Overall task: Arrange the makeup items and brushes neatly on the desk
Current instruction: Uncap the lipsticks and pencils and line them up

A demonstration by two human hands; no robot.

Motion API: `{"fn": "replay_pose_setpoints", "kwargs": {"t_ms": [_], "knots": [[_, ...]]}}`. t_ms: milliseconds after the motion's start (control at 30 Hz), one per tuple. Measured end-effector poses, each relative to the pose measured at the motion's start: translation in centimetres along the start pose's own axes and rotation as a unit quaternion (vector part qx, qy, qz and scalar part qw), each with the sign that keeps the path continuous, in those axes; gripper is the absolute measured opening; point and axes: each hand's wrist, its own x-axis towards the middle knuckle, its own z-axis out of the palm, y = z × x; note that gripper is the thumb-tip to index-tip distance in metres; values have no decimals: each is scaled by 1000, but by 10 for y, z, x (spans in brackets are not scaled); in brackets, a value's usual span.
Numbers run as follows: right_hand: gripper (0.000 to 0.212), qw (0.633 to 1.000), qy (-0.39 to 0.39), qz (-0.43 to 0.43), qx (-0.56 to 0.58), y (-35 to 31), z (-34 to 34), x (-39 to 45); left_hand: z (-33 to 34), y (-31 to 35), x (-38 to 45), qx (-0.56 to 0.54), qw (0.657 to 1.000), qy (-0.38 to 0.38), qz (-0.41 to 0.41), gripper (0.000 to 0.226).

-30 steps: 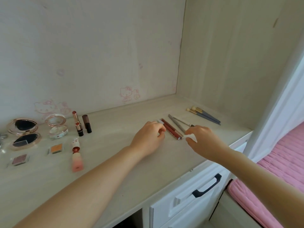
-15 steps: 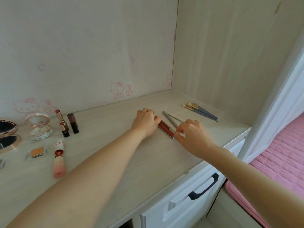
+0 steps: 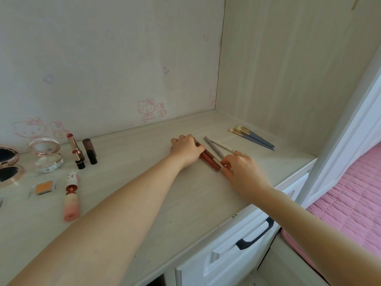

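Both hands are on the pale wood-grain worktop [image 3: 185,203], at either end of the dark red lip gloss tubes [image 3: 208,157], which lie side by side, touching, near the middle of the worktop. Left hand [image 3: 185,150] sits at the far end of the tubes, fingers curled over that end, grip clenched on them. Right hand [image 3: 241,172] is at the near end, thumb and fingertips pinching the tube caps; exact contact is partly hidden by the fingers.

Just right of the red tubes: a thin grey pencil [image 3: 214,149], parallel and close. Right of that, a slim cream pencil [image 3: 223,145], angled slightly away, its near tip by the right hand's knuckles. Further right of the tubes, well apart: a bunch of blue-handled brushes with pale bristles [image 3: 253,137], lying together, bristles toward the back wall.

Well left of the tubes: two open lipsticks with black bases [image 3: 77,154], a brown capped lipstick tube [image 3: 89,150], a round clear compact standing open [image 3: 46,155], a rose-gold round mirror compact open at the frame edge [image 3: 8,164], a small square orange eyeshadow pan [image 3: 43,187], and a pink bottle with a figurine cap lying on its side [image 3: 71,199].

Below the worktop front edge, a white drawer with a black handle [image 3: 255,237]. Pink quilted bed [image 3: 350,203] at far right.
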Motion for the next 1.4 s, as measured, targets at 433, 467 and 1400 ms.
{"fn": "replay_pose_setpoints", "kwargs": {"t_ms": [433, 467, 1400], "knots": [[20, 981, 146, -17, 124, -38, -22, -7, -67, -4, -35, -345, 923, 170, -7, 30], [19, 979, 156, -25, 131, -43, -23, -8, -75, -8, -41, -349, 920, 175, -7, 31], [13, 925, -26, -124, 359, -247, 15, -61, -212, -189, -262, -169, 970, 162, 65, 9]]}}
